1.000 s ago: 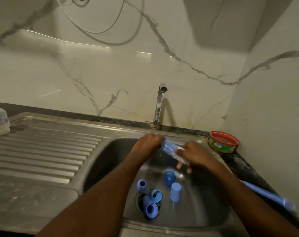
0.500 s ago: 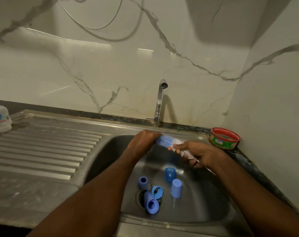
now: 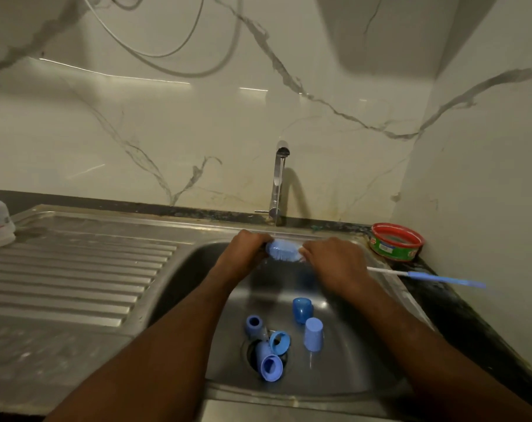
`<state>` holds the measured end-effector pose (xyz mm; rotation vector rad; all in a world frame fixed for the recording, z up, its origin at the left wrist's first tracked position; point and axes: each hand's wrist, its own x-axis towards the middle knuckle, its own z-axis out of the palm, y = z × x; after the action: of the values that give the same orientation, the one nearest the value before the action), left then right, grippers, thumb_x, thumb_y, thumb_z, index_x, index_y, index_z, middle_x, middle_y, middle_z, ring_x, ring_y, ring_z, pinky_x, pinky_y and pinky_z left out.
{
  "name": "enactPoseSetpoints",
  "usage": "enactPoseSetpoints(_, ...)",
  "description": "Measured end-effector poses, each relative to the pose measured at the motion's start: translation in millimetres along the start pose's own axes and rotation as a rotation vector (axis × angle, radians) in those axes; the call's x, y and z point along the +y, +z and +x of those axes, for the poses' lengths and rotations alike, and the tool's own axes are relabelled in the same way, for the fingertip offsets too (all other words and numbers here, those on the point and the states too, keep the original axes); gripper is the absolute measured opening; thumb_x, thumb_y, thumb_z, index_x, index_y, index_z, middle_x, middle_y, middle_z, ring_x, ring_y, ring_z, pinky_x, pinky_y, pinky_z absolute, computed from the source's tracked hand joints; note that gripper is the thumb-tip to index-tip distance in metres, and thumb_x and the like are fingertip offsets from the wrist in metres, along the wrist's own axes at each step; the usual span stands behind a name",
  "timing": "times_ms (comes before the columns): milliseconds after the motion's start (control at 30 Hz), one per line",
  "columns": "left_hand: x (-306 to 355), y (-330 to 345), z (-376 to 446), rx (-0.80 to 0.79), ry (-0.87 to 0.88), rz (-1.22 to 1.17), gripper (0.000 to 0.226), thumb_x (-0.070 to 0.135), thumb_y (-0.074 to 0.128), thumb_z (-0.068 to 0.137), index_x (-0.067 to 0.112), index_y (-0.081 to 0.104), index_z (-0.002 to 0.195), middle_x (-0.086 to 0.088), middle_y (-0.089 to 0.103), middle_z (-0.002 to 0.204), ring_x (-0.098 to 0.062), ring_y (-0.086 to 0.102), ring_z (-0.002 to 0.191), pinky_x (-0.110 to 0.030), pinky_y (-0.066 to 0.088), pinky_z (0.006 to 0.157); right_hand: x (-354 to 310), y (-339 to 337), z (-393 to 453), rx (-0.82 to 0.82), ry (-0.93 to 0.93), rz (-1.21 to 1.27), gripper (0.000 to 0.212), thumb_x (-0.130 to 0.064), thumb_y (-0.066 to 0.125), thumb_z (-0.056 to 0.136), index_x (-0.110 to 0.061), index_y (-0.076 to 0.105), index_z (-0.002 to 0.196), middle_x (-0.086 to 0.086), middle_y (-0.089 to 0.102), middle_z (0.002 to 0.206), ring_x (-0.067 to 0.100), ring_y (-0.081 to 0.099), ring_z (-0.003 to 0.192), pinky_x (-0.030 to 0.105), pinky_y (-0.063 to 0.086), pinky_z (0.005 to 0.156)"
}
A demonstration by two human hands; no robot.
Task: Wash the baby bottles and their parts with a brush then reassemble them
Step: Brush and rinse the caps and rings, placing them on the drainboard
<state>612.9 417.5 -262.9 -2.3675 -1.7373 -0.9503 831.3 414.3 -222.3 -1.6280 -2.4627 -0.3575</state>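
Honestly hard to see what our left hand (image 3: 243,249) is gripping; its fingers curl round something fully hidden, maybe a bottle, can't tell. Between the hands, under the tap (image 3: 277,184), the brush (image 3: 284,251) shows its blue bristly head. Our right hand (image 3: 334,263) wraps the brush just behind the bristles, and the thin white-and-blue handle sticks out toward 3 o'clock, slightly blurred. Down in the shiny steel sink (image 3: 365,345) around 6 o'clock lie smooth blue plastic parts: two caps (image 3: 314,333), a ring (image 3: 280,342), and a cup-shaped piece (image 3: 270,367) half over the drain.
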Motion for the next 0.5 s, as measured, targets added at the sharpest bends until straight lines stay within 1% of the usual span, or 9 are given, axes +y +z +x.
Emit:
enactPoseSetpoints(33,1,1,1,0.006,0.009,0.028,0.028,0.024,0.066,0.098,0.016,0.066,0.124,-0.006,0.070,0.121,-0.017,0.065,0.111,-0.031,0.049,0.099,4,-2,2,-0.166,0.145,0.292,0.024,-0.043,0.058,0.099,-0.022,0.066,0.105,0.000,0.068,0.093,0.014,0.062,0.079,0.028,0.051,0.072)
enactPoseSetpoints(100,6,5,3,0.021,0.054,0.091,0.028,0.027,0.066,0.097,0.020,0.065,0.124,-0.003,0.070,0.120,-0.014,0.066,0.109,-0.027,0.050,0.098,11,-12,-1,-0.510,0.486,0.955,0.034,-0.043,0.052,0.103,-0.014,0.068,0.106,-0.002,0.061,0.067,0.009,0.051,0.051,0.022,0.042,0.045)
enactPoseSetpoints(133,9,6,4,0.037,0.070,0.098,0.027,0.027,0.067,0.097,0.019,0.065,0.123,-0.003,0.071,0.119,-0.014,0.067,0.108,-0.026,0.050,0.097,13,-14,-4,-0.571,0.556,1.084,0.038,-0.043,0.050,0.104,-0.011,0.069,0.109,-0.003,0.059,0.061,0.007,0.047,0.043,0.020,0.036,0.038)
enactPoseSetpoints(167,12,7,6,0.046,0.076,0.095,0.027,0.026,0.068,0.096,0.019,0.066,0.122,-0.003,0.072,0.118,-0.014,0.067,0.108,-0.027,0.051,0.096,16,-15,-4,-0.541,0.533,1.070,0.040,-0.043,0.048,0.105,-0.010,0.069,0.110,-0.002,0.063,0.061,0.009,0.051,0.042,0.021,0.037,0.038)
enactPoseSetpoints(233,15,11,7,0.014,0.045,0.080,0.028,0.026,0.067,0.097,0.017,0.065,0.123,-0.005,0.070,0.120,-0.016,0.066,0.109,-0.031,0.051,0.099,14,-14,-6,-0.270,0.286,0.598,0.042,-0.048,0.044,0.105,-0.013,0.068,0.109,0.001,0.075,0.083,0.014,0.067,0.066,0.026,0.050,0.059)
enactPoseSetpoints(300,12,13,6,-0.053,-0.008,0.058,0.028,0.026,0.065,0.098,0.015,0.064,0.124,-0.007,0.068,0.122,-0.017,0.064,0.111,-0.035,0.050,0.100,8,-14,-12,0.009,-0.022,0.157,0.048,-0.061,0.047,0.099,-0.025,0.059,0.128,-0.001,0.068,0.118,0.018,0.065,0.099,0.033,0.049,0.086)
enactPoseSetpoints(333,10,13,5,-0.080,-0.023,0.049,0.027,0.024,0.065,0.098,0.014,0.064,0.123,-0.007,0.068,0.122,-0.017,0.064,0.110,-0.035,0.051,0.100,6,-16,-14,0.075,-0.152,0.053,0.056,-0.066,0.050,0.094,-0.031,0.050,0.138,-0.002,0.060,0.127,0.019,0.062,0.106,0.035,0.047,0.088)
enactPoseSetpoints(400,3,12,2,-0.116,-0.016,0.050,0.023,0.020,0.064,0.098,0.013,0.066,0.121,-0.008,0.069,0.119,-0.017,0.063,0.107,-0.034,0.051,0.098,-2,-18,-14,0.101,-0.330,-0.169,0.064,-0.062,0.058,0.091,-0.036,0.037,0.146,0.002,0.055,0.132,0.023,0.061,0.105,0.036,0.048,0.080)
enactPoseSetpoints(500,-1,2,-2,-0.079,-0.013,0.015,0.022,0.021,0.066,0.097,0.015,0.068,0.118,-0.006,0.071,0.115,-0.016,0.065,0.104,-0.031,0.052,0.095,-9,-15,-10,0.062,-0.284,-0.295,0.057,-0.048,0.062,0.095,-0.029,0.040,0.144,0.008,0.058,0.128,0.025,0.061,0.105,0.037,0.049,0.085)
